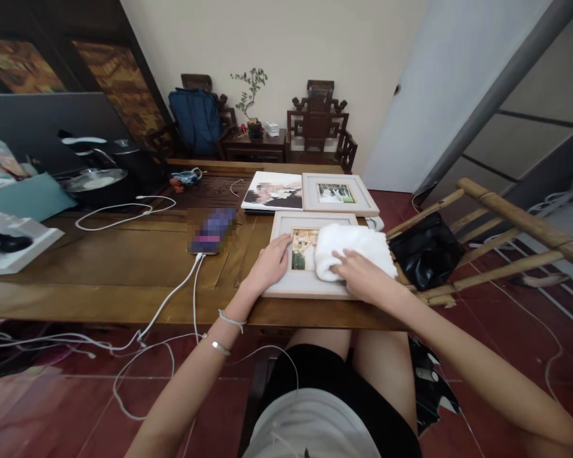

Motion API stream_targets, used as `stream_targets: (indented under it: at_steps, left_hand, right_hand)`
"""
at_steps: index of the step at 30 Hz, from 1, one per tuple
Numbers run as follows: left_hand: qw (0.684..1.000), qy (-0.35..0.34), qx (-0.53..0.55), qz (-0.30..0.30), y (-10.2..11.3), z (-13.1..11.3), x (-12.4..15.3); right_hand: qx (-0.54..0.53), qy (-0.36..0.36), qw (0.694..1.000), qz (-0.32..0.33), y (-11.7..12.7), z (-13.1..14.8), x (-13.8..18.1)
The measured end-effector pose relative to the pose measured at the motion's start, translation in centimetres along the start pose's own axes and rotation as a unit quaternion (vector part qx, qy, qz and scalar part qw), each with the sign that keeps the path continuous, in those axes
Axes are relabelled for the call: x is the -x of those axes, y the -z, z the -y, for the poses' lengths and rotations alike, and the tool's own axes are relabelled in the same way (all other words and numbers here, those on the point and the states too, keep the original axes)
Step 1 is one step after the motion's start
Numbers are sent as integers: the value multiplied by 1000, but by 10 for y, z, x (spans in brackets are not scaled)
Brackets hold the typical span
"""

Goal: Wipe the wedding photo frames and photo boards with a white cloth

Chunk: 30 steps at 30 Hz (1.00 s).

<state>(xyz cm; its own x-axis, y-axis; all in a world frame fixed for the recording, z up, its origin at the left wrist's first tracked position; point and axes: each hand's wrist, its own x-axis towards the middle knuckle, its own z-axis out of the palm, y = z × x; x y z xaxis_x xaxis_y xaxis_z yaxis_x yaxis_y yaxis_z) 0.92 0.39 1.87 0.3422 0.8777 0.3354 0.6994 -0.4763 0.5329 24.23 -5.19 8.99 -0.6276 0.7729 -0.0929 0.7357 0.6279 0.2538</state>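
left hand (272, 262) lies flat on the left border of the near pic frame (310, 284), fingers close together; can't tell if the thumb grips the edge. right hand (360, 272) is on a folded white cloth (363, 243), fingertips down on its near side; can't tell if they pinch it or just press. cloth covers the frame's right part, incl. some of the photo. frame lies flat nr the table's front edge. just behind: a 2nd frame (365, 196) w/ a white photo panel (273, 189) to its left. phone (212, 232) w/ white cables (176, 294) is off to the left on the table (138, 273).
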Motion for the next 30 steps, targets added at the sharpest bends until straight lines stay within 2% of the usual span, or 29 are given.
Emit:
stream_targets:
  at_steps: [4,7,11,15,18,20,24,27,30]
  left_hand:
    - [999,7,-25,20,2,-3,1]
    - [999,0,-41,29,1,-2,2]
    - [998,-1,-50,23,-2,3,1]
    - [999,0,-45,15,-3,6,1]
    - [999,-4,-34,7,-3,8,2]
    - [1000,-4,-24,-3,-4,8,2]
    - [1000,-1,-6,-24,-6,9,1]
    - [999,0,2,-45,-7,8,0]
    - [998,1,4,-57,-6,6,0]
  right_hand:
    - [-89,16,995,49,34,26,30]
    - [-116,18,992,51,40,34,27]
    - [-103,-6,995,-5,10,17,-5]
    - [-49,-63,994,-79,-23,-27,-49]
    - [-8,-98,991,-86,-31,-52,-74]
    - [8,-95,992,-77,-31,-56,-82]
    - [0,-63,997,-37,-23,-37,-63]
    - [-36,-24,999,9,-8,-14,-28]
    - [-94,34,993,57,19,8,7]
